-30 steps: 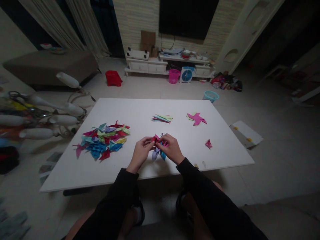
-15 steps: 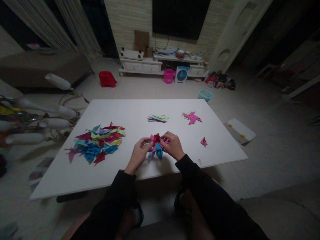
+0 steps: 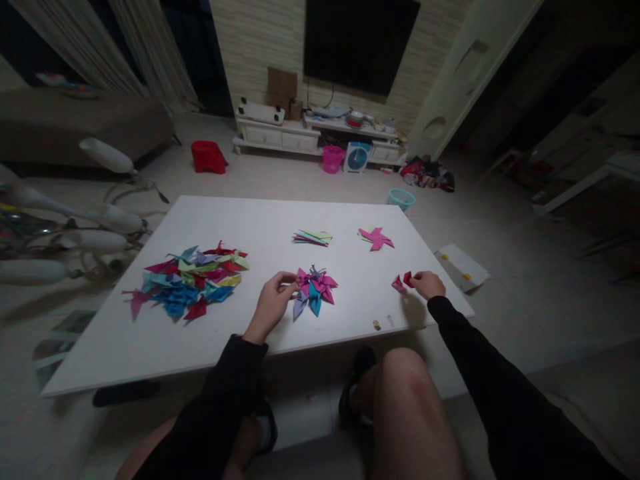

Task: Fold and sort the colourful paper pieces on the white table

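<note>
An origami flower with pink, blue and lilac petals lies on the white table. At its left edge, my left hand has its fingers closed on a petal. Off to the right, my right hand pinches a small red folded paper piece just above the tabletop. Right beside that piece rests a small pink folded paper. A heap of colourful folded paper cranes covers the left part of the table.
Behind the flower lie a stack of folded paper strips and a pink and green paper pinwheel. Two tiny items, one a brownish bit, sit near the front edge. A lamp with white arms stands close on the left.
My right hand has left the flower and moved right with the red folded piece, which was over the flower's centre. My left hand stays at the flower's left side. The view has shifted slightly.
</note>
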`<state>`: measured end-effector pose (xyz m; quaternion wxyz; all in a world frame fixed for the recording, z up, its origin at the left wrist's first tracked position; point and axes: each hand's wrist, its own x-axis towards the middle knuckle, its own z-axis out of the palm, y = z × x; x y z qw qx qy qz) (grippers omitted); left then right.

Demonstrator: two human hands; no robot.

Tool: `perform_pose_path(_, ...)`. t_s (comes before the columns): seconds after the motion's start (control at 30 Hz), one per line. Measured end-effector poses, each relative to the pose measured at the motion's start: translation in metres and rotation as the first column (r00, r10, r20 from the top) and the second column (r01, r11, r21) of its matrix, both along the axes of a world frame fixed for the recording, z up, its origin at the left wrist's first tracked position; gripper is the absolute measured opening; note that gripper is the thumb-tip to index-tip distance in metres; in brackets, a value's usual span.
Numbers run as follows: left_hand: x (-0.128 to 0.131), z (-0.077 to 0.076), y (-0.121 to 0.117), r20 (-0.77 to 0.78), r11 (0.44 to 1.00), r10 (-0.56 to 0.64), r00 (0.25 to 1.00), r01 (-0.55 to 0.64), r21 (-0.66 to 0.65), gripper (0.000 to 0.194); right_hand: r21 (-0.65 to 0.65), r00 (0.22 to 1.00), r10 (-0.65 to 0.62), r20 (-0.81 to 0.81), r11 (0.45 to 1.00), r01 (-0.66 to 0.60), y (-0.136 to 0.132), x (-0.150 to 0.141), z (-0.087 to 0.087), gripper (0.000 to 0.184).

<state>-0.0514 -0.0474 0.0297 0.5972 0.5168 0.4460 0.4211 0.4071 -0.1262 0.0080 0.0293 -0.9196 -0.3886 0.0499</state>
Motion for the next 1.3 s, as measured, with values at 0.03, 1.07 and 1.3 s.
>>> perform_pose_path(0.03, 0.0, 0.0, 0.0, -0.006, 1.0, -0.001, 1.0, 0.001, 0.005, 0.033, -0.03, 1.0, -0.019, -0.002, 0.999, 0.019, -0.005, 0.004, -0.007, 0.027)
perform_pose_path(1.07, -0.133, -0.041, 0.065, -0.933, 0.967, 0.25, 0.258, -0.008, 0.257, 0.032, 0.522, 0.462, 0.876, -0.141, 0.462, -0.717, 0.048, -0.303, 0.002, 0.008)
perform_pose_path(1.3, -0.143, -0.061, 0.078, -0.985, 0.993, 0.111, 0.132, -0.061, 0.104, 0.036, 0.495, 0.461, 0.868, -0.186, 0.488, -0.719, 0.074, -0.297, 0.0, 0.008)
